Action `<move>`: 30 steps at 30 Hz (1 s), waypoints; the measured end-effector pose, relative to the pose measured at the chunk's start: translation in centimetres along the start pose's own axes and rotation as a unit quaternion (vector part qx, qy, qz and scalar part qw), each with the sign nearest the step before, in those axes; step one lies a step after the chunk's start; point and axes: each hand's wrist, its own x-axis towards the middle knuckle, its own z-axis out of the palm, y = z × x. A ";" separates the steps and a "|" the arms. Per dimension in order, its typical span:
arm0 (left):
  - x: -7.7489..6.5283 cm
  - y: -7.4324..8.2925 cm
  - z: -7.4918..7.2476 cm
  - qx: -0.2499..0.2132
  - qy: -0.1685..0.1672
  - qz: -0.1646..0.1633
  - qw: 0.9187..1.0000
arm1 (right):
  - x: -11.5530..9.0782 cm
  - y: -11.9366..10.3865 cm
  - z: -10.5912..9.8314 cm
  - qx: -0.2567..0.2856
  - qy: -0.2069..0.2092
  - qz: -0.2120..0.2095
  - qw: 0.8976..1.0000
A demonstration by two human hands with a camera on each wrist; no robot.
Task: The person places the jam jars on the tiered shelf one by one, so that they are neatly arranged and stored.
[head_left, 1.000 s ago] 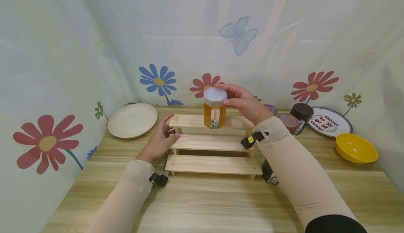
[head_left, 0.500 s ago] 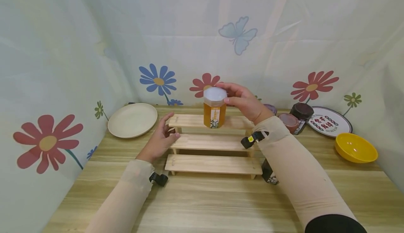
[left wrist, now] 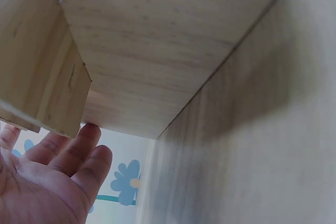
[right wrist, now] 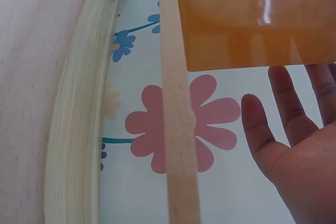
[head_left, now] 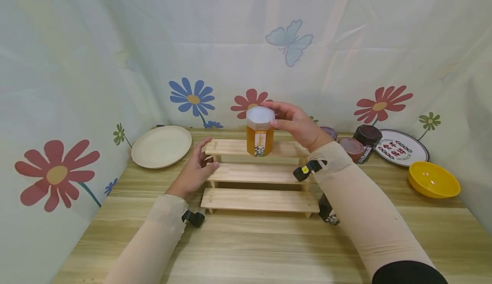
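Three-step wooden rack (head_left: 259, 200) in front; left hand (head_left: 192, 171) at its left end, fingers loosely extended, touching. Farther up, jar (head_left: 259, 142) upright on top step: faceted clear sides, amber contents, cloudy white lid, white-and-orange label with dark leafy print at its foot. Right hand (head_left: 294, 124) pinches the lid, thumb frontward. Behind, flower-print curtain (head_left: 215, 53).

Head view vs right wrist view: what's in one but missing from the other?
Head only: the white lid and label on the amber jar, plus the yellow bowl and printed plate.

Right wrist only: the palm side of the right hand and an unlabelled side of the jar.

Both: jar, right hand, wooden stand, flowered curtain.
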 end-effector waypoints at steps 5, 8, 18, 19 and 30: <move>0.0 -0.1 0.0 -0.001 0.001 0.002 1.000 | 0.1 0.2 0.2 -0.009 -0.006 -0.007 1.000; 0.0 -0.1 0.0 -0.001 0.000 0.004 1.000 | 0.2 0.3 0.3 -0.013 -0.011 -0.011 1.000; 0.0 -0.1 0.0 -0.003 -0.001 0.005 1.000 | 0.2 0.4 0.5 -0.030 -0.021 0.001 0.999; 0.0 -0.1 0.0 -0.002 -0.001 0.006 1.000 | 0.2 0.3 0.5 -0.029 -0.023 0.002 0.999; 0.0 0.0 0.0 -0.013 -0.006 0.007 1.000 | 0.5 0.6 -0.2 -0.036 -0.065 -0.001 0.997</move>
